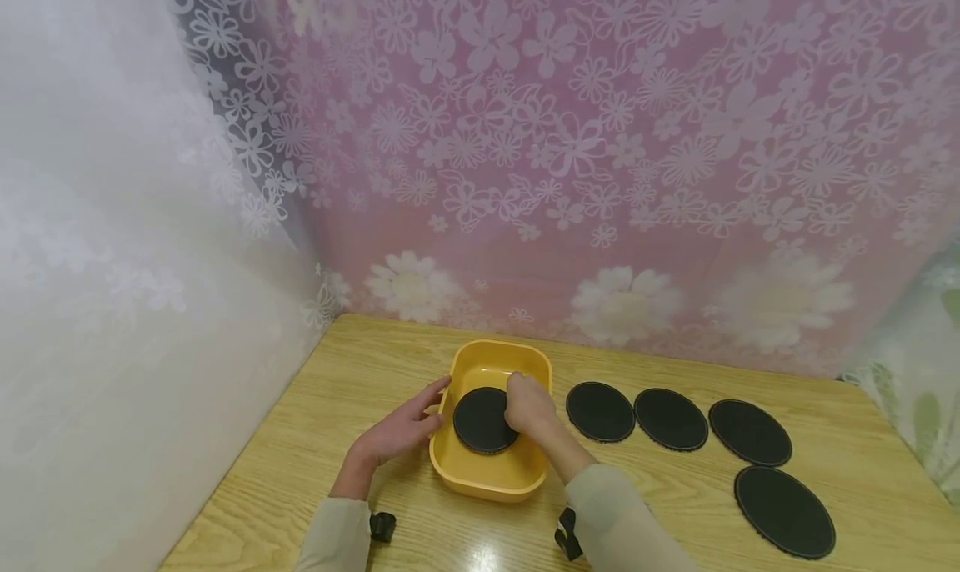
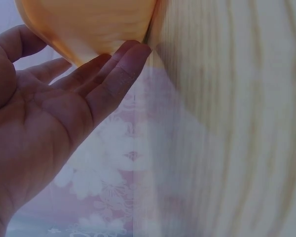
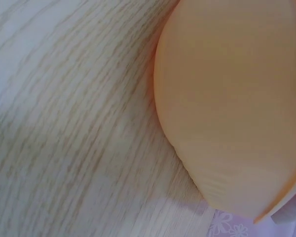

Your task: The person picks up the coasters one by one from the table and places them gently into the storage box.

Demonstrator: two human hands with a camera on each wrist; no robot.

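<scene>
A yellow plastic basin [image 1: 491,484] stands on the wooden table, seen from above in the head view. Inside it is a round black coaster [image 1: 480,422]. My right hand [image 1: 528,403] reaches over the basin's right rim and pinches the coaster's right edge; its fingertips are hidden behind the hand. Along the basin's left outer wall, my left hand [image 1: 405,424] rests with relaxed fingers. The left wrist view shows those fingers [image 2: 113,81] against the wall, low beside the tabletop. In the right wrist view the basin's outer wall [image 3: 227,98] fills the right side, with the right hand mostly out of frame.
To the right of the basin lie several more black coasters: a row of three, from the nearest coaster [image 1: 600,411] to the far one [image 1: 750,432], and another coaster [image 1: 784,512] below. A pink floral curtain [image 1: 562,180] hangs behind the table [image 1: 375,347], a white one [image 1: 150,305] at left.
</scene>
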